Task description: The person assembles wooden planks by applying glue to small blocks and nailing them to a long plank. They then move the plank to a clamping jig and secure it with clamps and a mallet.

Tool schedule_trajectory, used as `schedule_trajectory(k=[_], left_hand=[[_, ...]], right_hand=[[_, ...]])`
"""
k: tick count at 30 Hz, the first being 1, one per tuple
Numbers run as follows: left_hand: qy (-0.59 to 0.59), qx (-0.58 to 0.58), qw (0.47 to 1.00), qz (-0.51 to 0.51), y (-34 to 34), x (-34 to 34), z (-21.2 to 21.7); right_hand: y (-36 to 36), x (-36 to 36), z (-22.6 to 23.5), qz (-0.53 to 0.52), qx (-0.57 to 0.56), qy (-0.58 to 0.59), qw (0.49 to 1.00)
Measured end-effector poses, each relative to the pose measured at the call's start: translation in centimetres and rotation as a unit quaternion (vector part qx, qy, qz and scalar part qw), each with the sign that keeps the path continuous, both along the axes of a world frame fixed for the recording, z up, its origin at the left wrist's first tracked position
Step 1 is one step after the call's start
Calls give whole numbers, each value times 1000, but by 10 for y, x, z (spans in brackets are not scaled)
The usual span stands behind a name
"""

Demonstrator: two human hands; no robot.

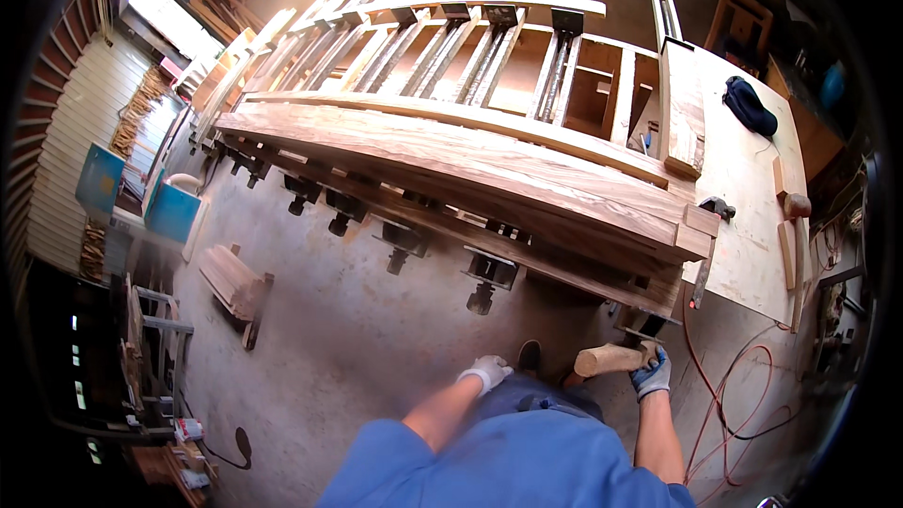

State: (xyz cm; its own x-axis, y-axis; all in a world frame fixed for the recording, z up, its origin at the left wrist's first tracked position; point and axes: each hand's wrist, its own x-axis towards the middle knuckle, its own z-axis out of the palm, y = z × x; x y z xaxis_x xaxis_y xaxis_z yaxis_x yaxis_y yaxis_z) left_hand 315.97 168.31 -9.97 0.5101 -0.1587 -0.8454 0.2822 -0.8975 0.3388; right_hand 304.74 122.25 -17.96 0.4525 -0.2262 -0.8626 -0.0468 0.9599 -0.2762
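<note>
My right hand (652, 372), in a grey and blue glove, is closed on a thick, rounded piece of light wood (609, 360) that looks like a mallet head. It is just below a clamp end (649, 324) at the near right corner of a long wooden assembly. My left hand (489, 373), in a pale glove, hangs beside my thigh with nothing visible in it. Its fingers look loosely extended. Above both hands, a thick wooden beam (451, 155) runs across the assembly's near side, with several black clamp screws (491, 271) sticking out below it.
Parallel clamp bars (451, 56) cross the assembly. At right, a pale board (743, 226) carries a dark cap (750, 105) and a hammer (718, 209). A red hose (724, 395) coils on the floor. Bundled wood strips (233, 282) and blue boxes (173, 210) stand at left.
</note>
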Motion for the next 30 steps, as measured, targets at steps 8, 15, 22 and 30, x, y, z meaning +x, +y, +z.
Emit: schedule_trajectory(k=[8,15,22,30], left_hand=[[-7,11,999,-32,11,11,-1],[-116,2,989,-89,31,-10,-28],[-102,-65,987,-104,43,-11,-67],[-56,-96,989,102,69,-23,-127]], right_hand=[[8,-15,52,-32,-54,-42,997],[49,-3,241,231,-523,-4,820],[148,64,242,444,-796,-34,411],[183,80,125,704,-592,-30,391]])
